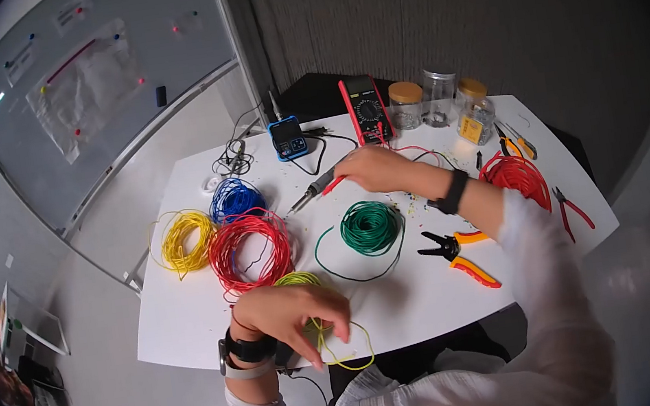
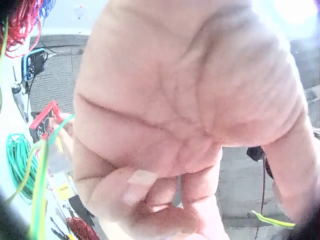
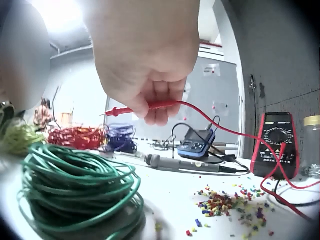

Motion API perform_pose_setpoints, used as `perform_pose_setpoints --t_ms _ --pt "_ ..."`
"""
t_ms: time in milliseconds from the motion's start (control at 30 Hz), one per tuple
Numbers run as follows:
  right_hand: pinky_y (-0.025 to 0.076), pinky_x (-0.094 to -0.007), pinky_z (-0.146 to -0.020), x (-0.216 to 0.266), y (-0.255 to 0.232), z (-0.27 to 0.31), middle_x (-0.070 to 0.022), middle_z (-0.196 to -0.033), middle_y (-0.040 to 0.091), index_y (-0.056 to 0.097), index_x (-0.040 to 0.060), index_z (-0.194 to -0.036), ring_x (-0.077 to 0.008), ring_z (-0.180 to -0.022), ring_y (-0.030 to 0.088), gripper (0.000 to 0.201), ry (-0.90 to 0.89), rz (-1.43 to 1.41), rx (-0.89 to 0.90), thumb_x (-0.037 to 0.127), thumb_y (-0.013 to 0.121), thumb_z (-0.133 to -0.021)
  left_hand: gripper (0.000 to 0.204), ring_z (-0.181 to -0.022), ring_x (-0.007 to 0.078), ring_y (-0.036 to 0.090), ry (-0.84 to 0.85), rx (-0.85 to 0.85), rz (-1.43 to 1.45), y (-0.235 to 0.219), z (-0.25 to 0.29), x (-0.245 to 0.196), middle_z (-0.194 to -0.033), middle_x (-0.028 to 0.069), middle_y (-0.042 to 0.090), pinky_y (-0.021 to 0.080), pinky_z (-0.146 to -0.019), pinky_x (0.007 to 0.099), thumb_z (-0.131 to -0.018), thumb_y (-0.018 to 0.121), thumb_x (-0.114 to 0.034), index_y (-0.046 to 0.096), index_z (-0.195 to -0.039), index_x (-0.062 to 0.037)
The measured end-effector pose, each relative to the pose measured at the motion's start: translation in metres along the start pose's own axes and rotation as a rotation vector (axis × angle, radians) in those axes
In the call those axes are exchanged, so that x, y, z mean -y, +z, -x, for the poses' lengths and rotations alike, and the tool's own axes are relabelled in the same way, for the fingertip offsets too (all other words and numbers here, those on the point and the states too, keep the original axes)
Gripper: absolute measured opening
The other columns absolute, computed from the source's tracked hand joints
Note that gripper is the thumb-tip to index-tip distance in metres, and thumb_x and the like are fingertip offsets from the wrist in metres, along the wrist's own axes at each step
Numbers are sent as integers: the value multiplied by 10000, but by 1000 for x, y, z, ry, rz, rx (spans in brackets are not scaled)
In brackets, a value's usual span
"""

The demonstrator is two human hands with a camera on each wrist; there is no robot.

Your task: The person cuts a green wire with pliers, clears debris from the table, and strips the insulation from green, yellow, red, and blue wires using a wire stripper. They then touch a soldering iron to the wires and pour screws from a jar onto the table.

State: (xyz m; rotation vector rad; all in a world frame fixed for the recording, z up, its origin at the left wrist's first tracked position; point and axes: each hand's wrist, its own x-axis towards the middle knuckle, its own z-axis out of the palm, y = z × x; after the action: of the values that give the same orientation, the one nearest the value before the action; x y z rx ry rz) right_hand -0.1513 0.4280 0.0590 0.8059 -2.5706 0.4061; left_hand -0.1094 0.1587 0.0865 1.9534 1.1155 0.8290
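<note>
In the head view my right hand (image 1: 374, 170) pinches a red test probe (image 1: 332, 186) over the middle of the table. Its bare metal tip points left in the right wrist view, and the red lead (image 3: 220, 125) runs to the multimeter (image 3: 276, 142). A grey soldering iron (image 1: 315, 191) lies just beyond that hand. Near the front edge, my left hand (image 1: 294, 314) hovers palm down over a yellow-green wire coil (image 1: 299, 279), thumb apart from loosely curled fingers. The bare palm shows in the left wrist view, with yellow-green wire (image 2: 41, 185) passing beside the hand.
A green wire coil (image 1: 369, 228) sits between the hands. Red (image 1: 250, 251), blue (image 1: 235, 201) and yellow (image 1: 187, 242) coils stand left. Wire strippers (image 1: 450, 246), red wire (image 1: 517, 178) and pliers (image 1: 572, 211) lie right. Glass jars (image 1: 407, 107) and a blue screen device (image 1: 287, 136) stand behind.
</note>
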Motion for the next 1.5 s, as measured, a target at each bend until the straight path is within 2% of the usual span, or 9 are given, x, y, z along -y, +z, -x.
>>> perform_pose_setpoints --t_ms 233,367,533,767,933,1033,1167,1267,1500 --pt "432 -389 -700 -19 64 -50 -120 -742 574 521 56 -797 -294 -782 561 64 -209 24 110 94 495 -752 82 -739 221 549 122 124 89 10 -9 18 -792 66 589 422 -648 305 -748 641 -66 599 -807 -30" --pt "427 -384 -735 -25 73 -43 -129 -859 555 509 75 -874 -287 -862 540 127 -60 43 262 176 436 -851 58 -652 234 548 -133 49 150 9 -2 4 -730 59 590 410 -608 311 -755 633 -54 600 -791 -23" --pt "421 -395 -755 -25 78 -37 -142 -876 550 498 64 -901 -299 -891 534 166 -71 85 228 204 413 -873 97 -649 157 560 170 -382 136 3 4 9 -696 71 596 423 -568 253 -764 639 -85 608 -801 -1" --pt "435 -445 -538 -31 50 -50 -171 -716 583 469 56 -892 -380 -661 560 188 165 -22 -54 228 393 -889 152 -609 153 569 39 -1064 51 9 1 12 -707 98 603 437 -576 259 -834 532 -95 616 -868 28" --pt "416 -332 -494 13 -31 -33 -96 -565 506 521 54 -926 -183 -531 538 199 384 -506 -332 234 443 -890 120 -821 164 509 -105 -1089 -407 1 -4 10 -746 27 618 408 -693 272 -803 561 -105 653 -805 -29" --pt "374 -203 -462 39 -58 -5 27 -633 501 547 52 -968 -24 -526 437 207 477 -369 -281 224 462 -890 120 -789 176 513 -192 -1115 -736 0 -3 11 -751 36 614 405 -674 273 -795 569 -114 651 -775 -29" --pt "379 -248 -506 62 -62 21 -50 -616 500 540 27 -957 -90 -525 444 193 385 -214 -244 187 463 -883 156 -739 142 506 -81 -1155 -825 -2 -2 15 -769 39 599 394 -649 245 -830 539 -133 635 -789 -17" --pt "378 -269 -522 66 -59 30 -81 -593 491 537 19 -958 -130 -529 451 186 433 -250 -202 167 451 -884 209 -620 55 429 -37 -1182 70 6 -1 20 -780 32 539 344 -569 184 -904 435 -151 570 -974 -8" --pt "378 -278 -519 62 -50 36 -96 -610 534 547 13 -914 -154 -531 466 215 444 -258 -233 208 459 -892 288 -530 40 310 -135 -1093 382 5 -5 20 -621 -27 411 230 -478 180 -924 380 -207 530 -1049 6"
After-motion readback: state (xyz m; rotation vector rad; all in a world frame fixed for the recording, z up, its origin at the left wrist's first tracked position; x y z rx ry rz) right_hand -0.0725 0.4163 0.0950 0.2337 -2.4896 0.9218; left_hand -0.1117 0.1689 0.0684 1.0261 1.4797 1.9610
